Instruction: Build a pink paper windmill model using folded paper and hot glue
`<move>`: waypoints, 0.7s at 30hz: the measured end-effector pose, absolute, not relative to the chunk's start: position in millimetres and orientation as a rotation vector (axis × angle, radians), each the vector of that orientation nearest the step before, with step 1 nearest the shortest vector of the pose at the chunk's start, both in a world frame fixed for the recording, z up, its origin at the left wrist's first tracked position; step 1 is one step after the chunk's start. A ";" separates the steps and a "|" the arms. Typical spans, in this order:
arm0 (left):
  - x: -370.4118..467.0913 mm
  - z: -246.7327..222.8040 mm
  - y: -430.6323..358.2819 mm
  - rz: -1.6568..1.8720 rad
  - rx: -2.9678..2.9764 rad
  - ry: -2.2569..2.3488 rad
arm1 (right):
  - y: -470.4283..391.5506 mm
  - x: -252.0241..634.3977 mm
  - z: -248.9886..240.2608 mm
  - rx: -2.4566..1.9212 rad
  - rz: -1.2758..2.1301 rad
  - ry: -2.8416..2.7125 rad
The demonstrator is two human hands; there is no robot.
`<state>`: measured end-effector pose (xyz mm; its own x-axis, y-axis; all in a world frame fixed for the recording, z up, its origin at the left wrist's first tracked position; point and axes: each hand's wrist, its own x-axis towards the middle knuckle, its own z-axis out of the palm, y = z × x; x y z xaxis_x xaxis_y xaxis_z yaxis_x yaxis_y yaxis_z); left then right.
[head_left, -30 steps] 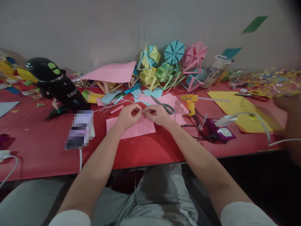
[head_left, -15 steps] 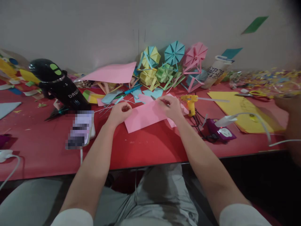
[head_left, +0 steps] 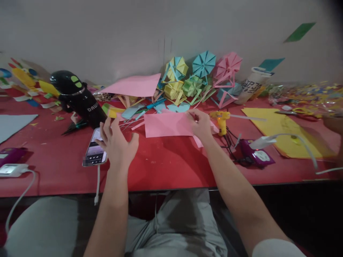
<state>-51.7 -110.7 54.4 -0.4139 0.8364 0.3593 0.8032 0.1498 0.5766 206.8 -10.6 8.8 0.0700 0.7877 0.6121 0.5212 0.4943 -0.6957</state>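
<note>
A pink sheet of paper (head_left: 167,125) lies in front of me, with my right hand (head_left: 200,124) closed on its right end. My left hand (head_left: 116,142) is raised with its fingers spread, apart from the sheet and over the right edge of a phone (head_left: 94,151). Nothing shows in the left fingers. More pink paper (head_left: 197,141) sticks out below my right wrist. Just right of that hand lies a yellow hot glue gun (head_left: 221,121) with a glue stick in its back.
Folded paper umbrellas (head_left: 204,64) lean on the wall behind. A black bottle (head_left: 83,100) stands at the left. Yellow paper (head_left: 278,134), scissors (head_left: 300,114) and a purple power socket (head_left: 258,155) with cables lie right. Another person's arm (head_left: 333,125) shows at the right edge.
My left hand has let go of the pink sheet, moved left towards the phone and spread its fingers. The sheet has turned nearly level in my right hand. The view has shifted slightly left.
</note>
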 end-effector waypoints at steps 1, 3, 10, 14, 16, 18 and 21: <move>-56.2 53.6 -111.0 1.107 1.627 2.373 | -11.1 206.2 9.0 -1.155 0.290 -1.596; -65.9 50.5 -107.8 1.074 1.541 2.406 | -11.5 205.5 9.1 -1.154 0.291 -1.596; -85.8 37.4 -98.0 1.153 1.461 2.374 | -10.9 205.8 8.0 -1.150 0.324 -1.564; -89.4 28.1 -85.0 1.288 1.546 2.257 | -12.3 205.4 9.2 -1.162 0.313 -1.587; -87.2 24.8 -74.3 1.356 1.653 2.123 | -13.4 204.6 9.9 -1.164 0.316 -1.589; -80.5 25.0 -62.0 1.413 1.797 1.951 | -14.4 203.3 10.4 -1.162 0.323 -1.595; -61.6 33.5 -43.1 1.400 1.998 1.723 | -15.3 201.1 10.1 -1.150 0.352 -1.637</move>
<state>-61.6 -43.1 33.5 -0.0981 0.8393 0.5348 0.6949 -0.3269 0.6405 201.1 -15.3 10.1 0.0186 0.8143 0.5801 0.5038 0.4935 -0.7090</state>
